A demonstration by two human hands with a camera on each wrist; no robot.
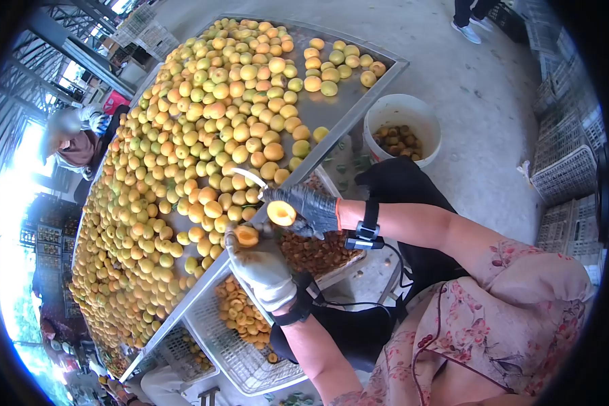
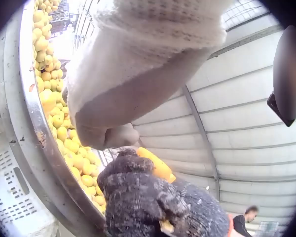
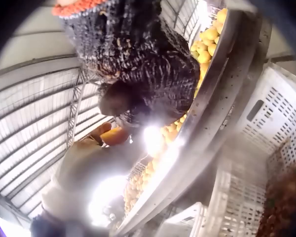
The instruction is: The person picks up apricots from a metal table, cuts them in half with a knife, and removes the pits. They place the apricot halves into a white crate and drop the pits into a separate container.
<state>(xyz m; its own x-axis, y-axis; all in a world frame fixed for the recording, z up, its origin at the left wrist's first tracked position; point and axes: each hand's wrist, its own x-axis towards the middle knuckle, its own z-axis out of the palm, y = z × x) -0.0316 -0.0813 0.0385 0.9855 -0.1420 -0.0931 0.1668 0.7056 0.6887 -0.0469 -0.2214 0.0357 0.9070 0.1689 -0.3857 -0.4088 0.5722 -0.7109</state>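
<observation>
My left hand point(image 1: 260, 267), in a white glove, holds an apricot half point(image 1: 245, 235) with its cut face up. In a dark grey knitted glove, my right hand point(image 1: 306, 207) grips a pale, curved blade-like tool point(image 1: 250, 177), whose handle is hidden in the fingers. That hand also holds another apricot half point(image 1: 281, 213), its hollow showing. Both hands are close together over the near edge of a metal table point(image 1: 358, 101) heaped with whole apricots point(image 1: 210, 115). The left wrist view shows the dark glove point(image 2: 148, 192) right beside an orange piece of fruit point(image 2: 157, 164).
Below the table edge, a white crate point(image 1: 250, 379) contains apricot halves point(image 1: 240, 314). Next to it, another container holds brown pits point(image 1: 314, 256). A white bucket point(image 1: 423, 111) with darker fruit stands at right. Stacked crates point(image 1: 565, 169) line the right side. Other people point(image 1: 81, 145) are around the table.
</observation>
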